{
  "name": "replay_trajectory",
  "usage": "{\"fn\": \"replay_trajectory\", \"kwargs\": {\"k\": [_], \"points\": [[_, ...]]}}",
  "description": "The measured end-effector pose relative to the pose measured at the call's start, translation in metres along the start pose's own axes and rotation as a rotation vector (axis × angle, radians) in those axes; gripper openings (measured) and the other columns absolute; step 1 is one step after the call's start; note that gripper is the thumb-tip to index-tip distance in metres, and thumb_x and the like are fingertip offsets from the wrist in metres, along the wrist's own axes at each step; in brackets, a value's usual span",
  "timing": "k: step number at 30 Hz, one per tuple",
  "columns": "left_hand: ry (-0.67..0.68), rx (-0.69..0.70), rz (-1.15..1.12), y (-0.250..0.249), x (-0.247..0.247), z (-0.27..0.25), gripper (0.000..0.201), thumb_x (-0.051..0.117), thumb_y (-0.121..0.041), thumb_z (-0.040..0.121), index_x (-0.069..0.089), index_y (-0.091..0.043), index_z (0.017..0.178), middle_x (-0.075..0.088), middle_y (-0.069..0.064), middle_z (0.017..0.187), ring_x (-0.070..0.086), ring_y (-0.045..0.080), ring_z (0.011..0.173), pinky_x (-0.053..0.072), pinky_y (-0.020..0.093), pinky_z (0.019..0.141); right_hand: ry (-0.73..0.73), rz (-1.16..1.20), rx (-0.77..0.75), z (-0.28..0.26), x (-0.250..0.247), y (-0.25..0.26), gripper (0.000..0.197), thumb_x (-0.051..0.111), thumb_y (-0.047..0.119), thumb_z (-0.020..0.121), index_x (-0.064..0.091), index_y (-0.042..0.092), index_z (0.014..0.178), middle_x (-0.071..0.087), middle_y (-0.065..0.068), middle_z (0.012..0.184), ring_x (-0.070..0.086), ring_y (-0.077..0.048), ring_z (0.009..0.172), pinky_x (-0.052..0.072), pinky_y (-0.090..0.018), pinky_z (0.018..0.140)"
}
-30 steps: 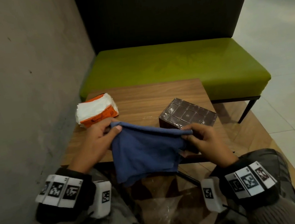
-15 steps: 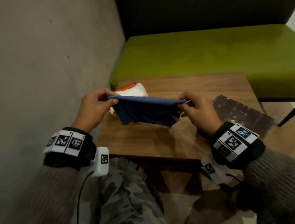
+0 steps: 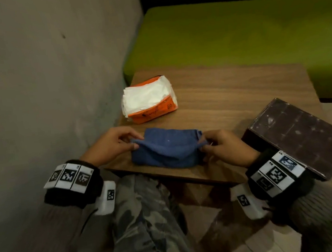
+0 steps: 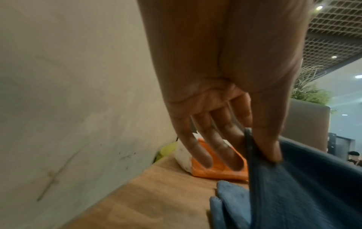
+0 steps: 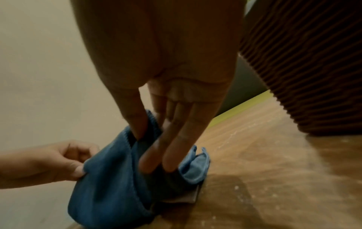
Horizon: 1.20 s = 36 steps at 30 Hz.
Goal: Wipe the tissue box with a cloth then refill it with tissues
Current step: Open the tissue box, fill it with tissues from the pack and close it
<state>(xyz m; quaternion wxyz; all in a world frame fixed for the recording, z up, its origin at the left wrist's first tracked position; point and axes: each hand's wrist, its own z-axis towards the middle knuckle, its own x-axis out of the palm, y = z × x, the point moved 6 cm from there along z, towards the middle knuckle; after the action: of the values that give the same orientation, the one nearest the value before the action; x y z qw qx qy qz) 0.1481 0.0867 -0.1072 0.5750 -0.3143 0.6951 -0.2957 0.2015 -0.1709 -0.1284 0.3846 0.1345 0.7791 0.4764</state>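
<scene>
A person's left hand (image 3: 113, 144) and right hand (image 3: 224, 147) each pinch an end of a blue cloth (image 3: 167, 149) being folded on the table (image 3: 230, 97); the tissue box (image 3: 300, 136), right of the cloth, likely awaits wiping next.

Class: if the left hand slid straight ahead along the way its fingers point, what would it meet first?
Probably the blue cloth that the left hand already pinches; past it, the right hand. Depth is uncertain.

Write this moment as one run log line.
step: folding blue cloth on wooden table | left hand: pinching cloth | right hand: pinching cloth
</scene>
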Motion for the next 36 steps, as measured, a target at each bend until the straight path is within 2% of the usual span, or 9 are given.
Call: {"fn": "replay_trajectory", "kwargs": {"k": [4,8,10,13,17,22,27,31,36], "points": [[-0.127,-0.004,0.003,-0.002,0.002,0.037,0.028,0.065,0.012,0.076,0.064,-0.006,0.098,0.057,-0.003,0.076,0.051,-0.006,0.058,0.039,0.005,0.059,-0.227,0.11,0.118,0.015,-0.006,-0.018,0.024,0.051,0.001,0.093,0.053,0.016,0.074,0.059,-0.006,0.067,0.06,-0.001,0.046,0.051,-0.021,0.048],[-0.186,-0.069,0.065,0.01,0.012,0.061,0.027,0.064,0.011,0.076,0.065,-0.009,0.094,0.057,0.001,0.073,0.052,-0.007,0.057,0.04,0.005,0.06,-0.365,0.108,0.154,0.026,-0.007,-0.028,0.025,0.051,0.003,0.091,0.052,0.018,0.071,0.061,-0.009,0.065,0.065,-0.027,0.063,0.056,-0.046,0.066],[-0.189,-0.107,0.097,0.017,0.016,0.064,0.031,0.065,0.008,0.075,0.063,-0.018,0.092,0.059,0.005,0.079,0.052,0.0,0.062,0.044,0.019,0.068,-0.367,0.113,0.167,0.029,-0.008,-0.028,0.028,0.051,0.002,0.091,0.051,0.02,0.07,0.059,-0.01,0.065,0.061,-0.025,0.059,0.055,-0.05,0.068],[-0.209,-0.077,0.174,0.018,0.02,0.061,0.039,0.069,0.001,0.071,0.06,-0.023,0.1,0.059,0.002,0.096,0.059,0.021,0.084,0.047,0.034,0.081,-0.298,0.104,0.196,0.03,-0.008,-0.026,0.01,0.049,-0.001,0.09,0.054,0.007,0.087,0.056,-0.012,0.07,0.058,-0.026,0.06,0.055,-0.049,0.066],[-0.221,0.071,0.31,-0.01,0.023,0.054,0.038,0.066,-0.014,0.073,0.06,-0.019,0.11,0.058,0.007,0.11,0.056,0.024,0.105,0.046,0.042,0.093,-0.206,0.082,0.202,0.028,-0.015,-0.018,0.025,0.052,0.001,0.09,0.051,0.006,0.115,0.055,-0.009,0.09,0.056,-0.025,0.068,0.053,-0.039,0.061],[-0.11,0.188,0.316,-0.07,0.048,0.056,0.038,0.072,-0.014,0.078,0.06,-0.014,0.114,0.057,0.0,0.11,0.053,0.015,0.105,0.04,0.023,0.089,-0.116,0.001,0.172,0.022,-0.04,0.012,0.025,0.059,0.011,0.091,0.055,0.009,0.115,0.058,-0.004,0.091,0.057,-0.016,0.065,0.048,-0.026,0.053],[0.073,0.174,0.119,-0.12,0.096,0.074,0.044,0.065,-0.028,0.086,0.05,-0.017,0.126,0.056,0.0,0.115,0.052,0.01,0.101,0.04,0.008,0.074,-0.094,-0.132,0.152,0.005,-0.084,0.043,0.026,0.06,0.022,0.092,0.056,0.01,0.115,0.064,-0.01,0.097,0.059,-0.016,0.069,0.048,-0.028,0.057],[0.239,0.041,-0.165,-0.135,0.142,0.09,0.055,0.067,-0.029,0.084,0.042,-0.018,0.132,0.053,0.003,0.122,0.053,0.015,0.112,0.046,0.025,0.092,-0.057,-0.646,0.24,-0.007,-0.119,0.048,0.056,0.067,0.04,0.084,0.047,0.014,0.13,0.056,-0.01,0.122,0.053,-0.021,0.098,0.04,-0.03,0.077],[0.478,0.043,-0.196,-0.133,0.186,0.091,0.107,0.079,-0.021,0.07,0.005,-0.021,0.148,0.022,0.005,0.153,0.027,0.017,0.139,0.032,0.025,0.102,0.244,-0.89,0.675,-0.03,-0.142,0.011,0.126,0.07,0.067,0.066,-0.004,0.012,0.151,0.036,-0.017,0.148,0.043,-0.034,0.128,0.04,-0.037,0.099]]}}
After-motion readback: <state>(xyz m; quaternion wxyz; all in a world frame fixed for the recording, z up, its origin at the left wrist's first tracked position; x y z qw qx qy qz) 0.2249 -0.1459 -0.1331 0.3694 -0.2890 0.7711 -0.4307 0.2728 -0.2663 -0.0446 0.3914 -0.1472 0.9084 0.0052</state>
